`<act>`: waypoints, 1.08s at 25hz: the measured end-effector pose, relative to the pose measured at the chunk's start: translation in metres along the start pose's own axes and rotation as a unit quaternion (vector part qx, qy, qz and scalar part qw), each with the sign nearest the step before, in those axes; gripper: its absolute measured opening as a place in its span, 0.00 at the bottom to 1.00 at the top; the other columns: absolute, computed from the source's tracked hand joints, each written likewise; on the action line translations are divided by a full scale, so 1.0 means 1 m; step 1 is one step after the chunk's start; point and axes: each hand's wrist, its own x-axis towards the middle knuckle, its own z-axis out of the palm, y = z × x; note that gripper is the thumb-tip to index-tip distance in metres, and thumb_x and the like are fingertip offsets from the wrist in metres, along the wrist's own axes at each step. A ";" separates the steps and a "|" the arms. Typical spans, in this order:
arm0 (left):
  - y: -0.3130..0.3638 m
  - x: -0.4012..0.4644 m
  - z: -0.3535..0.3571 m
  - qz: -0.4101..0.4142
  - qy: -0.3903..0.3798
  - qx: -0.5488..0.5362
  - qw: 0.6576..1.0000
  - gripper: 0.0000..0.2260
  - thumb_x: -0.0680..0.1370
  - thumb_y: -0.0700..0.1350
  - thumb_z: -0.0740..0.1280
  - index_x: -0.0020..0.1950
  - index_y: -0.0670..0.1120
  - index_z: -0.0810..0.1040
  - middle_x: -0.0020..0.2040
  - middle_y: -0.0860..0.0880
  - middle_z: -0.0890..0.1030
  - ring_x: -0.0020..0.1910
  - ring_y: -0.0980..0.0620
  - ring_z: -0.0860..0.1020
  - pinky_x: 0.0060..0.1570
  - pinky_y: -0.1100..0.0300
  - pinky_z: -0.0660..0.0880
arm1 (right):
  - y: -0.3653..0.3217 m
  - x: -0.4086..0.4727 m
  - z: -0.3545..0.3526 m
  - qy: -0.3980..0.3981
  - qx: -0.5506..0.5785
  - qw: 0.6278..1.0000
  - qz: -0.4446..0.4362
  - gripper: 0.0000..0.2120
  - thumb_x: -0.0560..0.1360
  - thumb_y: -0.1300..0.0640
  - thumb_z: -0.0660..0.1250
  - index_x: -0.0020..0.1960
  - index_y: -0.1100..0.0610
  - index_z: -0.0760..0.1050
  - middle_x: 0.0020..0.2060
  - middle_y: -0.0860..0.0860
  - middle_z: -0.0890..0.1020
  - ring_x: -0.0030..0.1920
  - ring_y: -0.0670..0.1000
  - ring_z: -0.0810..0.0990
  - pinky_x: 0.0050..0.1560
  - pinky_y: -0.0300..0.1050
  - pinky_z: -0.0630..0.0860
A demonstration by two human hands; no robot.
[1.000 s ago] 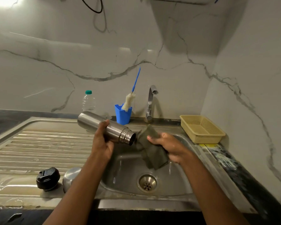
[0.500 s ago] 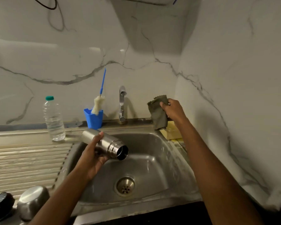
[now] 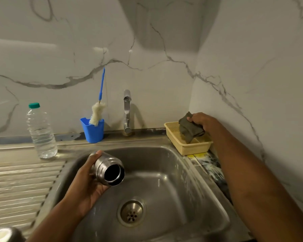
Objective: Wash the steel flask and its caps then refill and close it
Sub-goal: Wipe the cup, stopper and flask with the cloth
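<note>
Lowered since half a second ago, the right hand (image 3: 202, 122) now grips the dark cloth (image 3: 190, 128) over the yellow basket (image 3: 191, 148) at centre right. Left hand (image 3: 89, 179) holds the uncapped steel flask (image 3: 108, 169) above the sink (image 3: 173, 172), mouth facing the camera.

no readable text, labels or numbers

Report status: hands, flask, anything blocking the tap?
Left hand grips flask, uncapped, mouth toward camera, over sink. Right hand holds cloth over yellow basket. Tap unobstructed.
</note>
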 end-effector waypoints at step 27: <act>0.020 -0.024 0.010 0.022 -0.003 -0.121 0.992 0.29 0.73 0.49 0.75 0.71 0.43 0.73 0.57 0.35 0.84 0.56 0.35 0.84 0.44 0.39 0.84 | -0.057 -0.158 0.065 -0.036 0.000 0.935 -0.353 0.07 0.79 0.54 0.72 0.56 0.53 0.85 0.51 0.48 0.86 0.53 0.50 0.85 0.56 0.51 0.84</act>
